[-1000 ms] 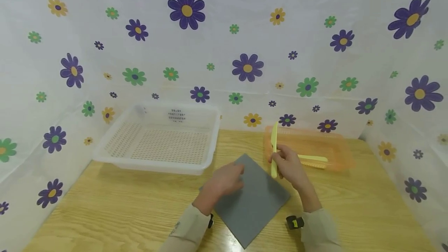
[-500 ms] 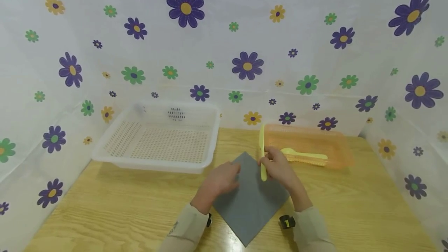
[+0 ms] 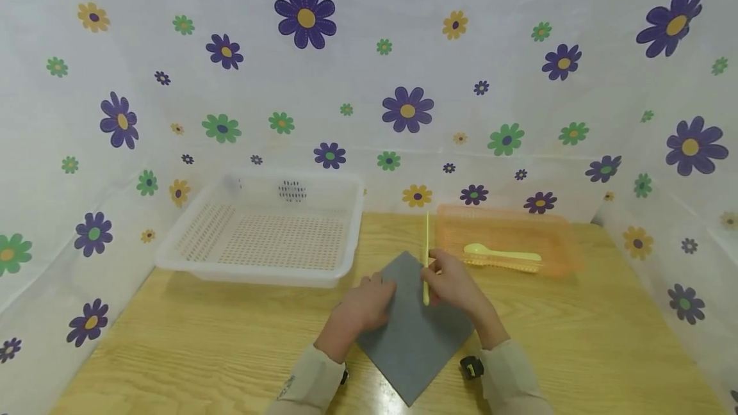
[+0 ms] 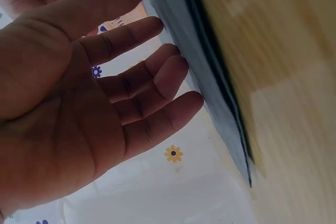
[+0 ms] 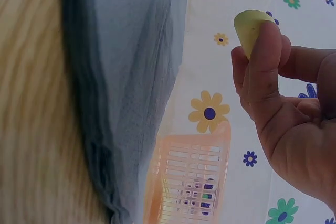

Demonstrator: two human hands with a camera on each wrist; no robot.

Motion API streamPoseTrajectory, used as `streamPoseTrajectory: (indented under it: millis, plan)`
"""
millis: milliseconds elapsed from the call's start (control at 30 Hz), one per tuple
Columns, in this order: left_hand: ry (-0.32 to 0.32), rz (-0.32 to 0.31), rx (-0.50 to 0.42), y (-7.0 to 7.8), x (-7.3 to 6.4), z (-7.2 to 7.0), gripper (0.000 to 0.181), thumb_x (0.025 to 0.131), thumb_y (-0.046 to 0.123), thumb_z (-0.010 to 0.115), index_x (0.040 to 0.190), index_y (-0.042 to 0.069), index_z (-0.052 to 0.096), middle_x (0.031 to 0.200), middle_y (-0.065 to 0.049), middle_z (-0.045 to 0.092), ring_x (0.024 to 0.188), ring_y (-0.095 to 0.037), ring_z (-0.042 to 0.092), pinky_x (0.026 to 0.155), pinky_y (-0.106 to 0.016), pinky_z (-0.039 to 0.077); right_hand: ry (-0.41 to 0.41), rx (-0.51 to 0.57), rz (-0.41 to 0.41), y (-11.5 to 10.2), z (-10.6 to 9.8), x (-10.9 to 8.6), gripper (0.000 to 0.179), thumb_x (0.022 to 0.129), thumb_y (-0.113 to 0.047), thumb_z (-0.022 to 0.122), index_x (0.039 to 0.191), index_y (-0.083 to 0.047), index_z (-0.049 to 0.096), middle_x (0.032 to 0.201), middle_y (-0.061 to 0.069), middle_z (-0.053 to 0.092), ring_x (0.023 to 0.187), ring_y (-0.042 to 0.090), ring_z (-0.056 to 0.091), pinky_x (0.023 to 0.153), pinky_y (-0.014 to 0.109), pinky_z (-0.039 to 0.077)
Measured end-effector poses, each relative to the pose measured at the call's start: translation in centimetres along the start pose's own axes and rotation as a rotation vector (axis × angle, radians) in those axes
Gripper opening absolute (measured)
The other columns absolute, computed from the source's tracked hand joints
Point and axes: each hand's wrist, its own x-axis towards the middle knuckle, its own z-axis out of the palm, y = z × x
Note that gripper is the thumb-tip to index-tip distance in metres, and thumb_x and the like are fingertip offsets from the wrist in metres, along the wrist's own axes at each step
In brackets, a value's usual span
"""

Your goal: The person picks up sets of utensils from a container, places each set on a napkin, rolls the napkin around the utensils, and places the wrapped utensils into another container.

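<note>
A grey folded cloth napkin lies on the table with one corner toward me. My left hand reaches over its left side; in the left wrist view the relaxed fingertips are right at the napkin's surface. With thumb and fingers my right hand pinches a yellow plastic knife above the napkin's right part. The knife appears edge-on in the head view, its blade pointing to the back. In the right wrist view the rounded end of its handle sticks out past the thumb.
An orange basket at the back right holds a yellow spoon with more yellow cutlery below it. A large white basket stands at the back left. A flowered curtain encloses the wooden table.
The right hand has carried the knife left, from the orange basket's edge to above the napkin, turning it edge-on. The spoon in the basket has come into full view. The left hand has barely shifted.
</note>
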Motion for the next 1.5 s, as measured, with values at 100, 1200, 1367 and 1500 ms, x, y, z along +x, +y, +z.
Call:
streamPoseTrajectory:
  millis: [100,1200,1367,1500]
  plan:
    - [0.021,-0.007,0.017,0.1,-0.1,0.1,0.031,0.085,0.011,0.074,0.112,0.006,0.059,0.111,-0.018,0.056,0.099,-0.033,0.056,0.074,-0.045,0.054,0.020,-0.025,0.001,-0.2,0.1,0.1,0.054,0.094,-0.004,0.055,0.141,0.015,0.038,0.081,0.016,0.065,0.045,0.018,0.057,0.050,0.036,0.053]
    - [-0.048,0.003,0.001,-0.1,-0.1,-0.5,0.031,0.088,0.016,0.075,0.113,0.008,0.058,0.116,-0.016,0.055,0.105,-0.031,0.056,0.078,-0.043,0.053,0.011,-0.147,0.112,0.6,1.7,4.2,0.027,0.090,-0.010,0.060,0.066,-0.007,0.049,0.042,0.001,0.047,0.032,0.011,0.048,0.036,0.024,0.039]
    - [-0.046,-0.005,0.000,0.0,-0.3,-0.5,0.030,0.087,0.015,0.075,0.111,0.008,0.057,0.111,-0.015,0.055,0.101,-0.031,0.056,0.076,-0.044,0.053,0.008,-0.225,0.103,1.1,2.1,4.9,0.030,0.088,-0.005,0.058,0.059,-0.009,0.047,0.042,-0.002,0.044,0.031,0.009,0.042,0.033,0.022,0.033]
    - [-0.031,-0.004,0.007,0.0,-0.4,-0.5,0.030,0.086,0.015,0.075,0.110,0.009,0.058,0.111,-0.014,0.055,0.100,-0.031,0.056,0.076,-0.044,0.053,0.002,-0.298,0.130,1.1,2.4,5.4,0.028,0.086,-0.003,0.056,0.059,-0.008,0.048,0.043,-0.001,0.044,0.030,0.009,0.041,0.031,0.022,0.031]
